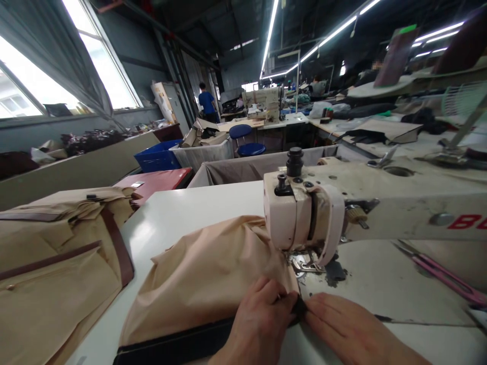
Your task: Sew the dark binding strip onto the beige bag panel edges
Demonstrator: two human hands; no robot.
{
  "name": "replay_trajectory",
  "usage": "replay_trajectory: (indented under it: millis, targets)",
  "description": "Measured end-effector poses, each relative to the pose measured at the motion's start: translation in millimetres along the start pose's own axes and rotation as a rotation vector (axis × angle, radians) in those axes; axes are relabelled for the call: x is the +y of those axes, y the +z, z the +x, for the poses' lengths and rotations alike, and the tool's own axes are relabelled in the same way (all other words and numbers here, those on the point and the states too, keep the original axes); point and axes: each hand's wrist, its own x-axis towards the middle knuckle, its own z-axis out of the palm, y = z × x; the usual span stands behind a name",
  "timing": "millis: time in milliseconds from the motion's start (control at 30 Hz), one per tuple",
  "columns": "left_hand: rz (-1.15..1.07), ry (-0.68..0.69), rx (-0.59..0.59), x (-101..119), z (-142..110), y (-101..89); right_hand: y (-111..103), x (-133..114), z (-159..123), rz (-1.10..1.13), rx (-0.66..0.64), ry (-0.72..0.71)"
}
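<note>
A tan fabric piece (213,263) with a black band (178,342) along its near edge lies bunched on the white table. Its right edge runs up to the presser foot (306,261) of a sewing machine (380,203). My left hand (262,314) is closed on the fabric's edge, thumb and fingers pinching near a dark strip (300,306). Close beside it, my right hand (342,324) touches the same dark strip from the right, its fingers pressed together. What lies under the right fingertips is hidden.
Stacked tan bag pieces with brown trim (57,274) lie at the left. Pink-handled snips (445,276) rest on the machine bed at right. Beyond the table are a grey fabric-lined bin (243,167), a blue crate (158,154), a blue stool (251,148) and a person (206,103).
</note>
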Motion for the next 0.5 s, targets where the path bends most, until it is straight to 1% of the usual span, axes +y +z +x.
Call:
replay_trajectory:
  millis: [67,133,200,267,333,433,500]
  targets:
    - [0.0,-0.022,-0.052,0,6,-1.1,8,4,-7,-0.007,-0.016,0.021]
    - [0.011,-0.008,-0.079,-1,11,-1.0,13,8,-14,-0.022,-0.008,0.05]
    - [0.031,0.005,-0.099,-5,14,2.5,16,11,-20,-0.04,-0.034,0.061]
    - [0.046,0.02,-0.09,-12,17,8.0,17,13,-23,-0.038,-0.089,0.101]
    - [0.022,0.05,-0.059,-20,21,11.4,16,15,-21,-0.005,-0.173,0.142]
    - [-0.051,0.12,-0.021,-33,30,6.0,15,16,-15,0.054,-0.246,0.208]
    - [-0.065,0.185,-0.036,-37,37,-3.4,13,15,-12,0.075,-0.253,0.244]
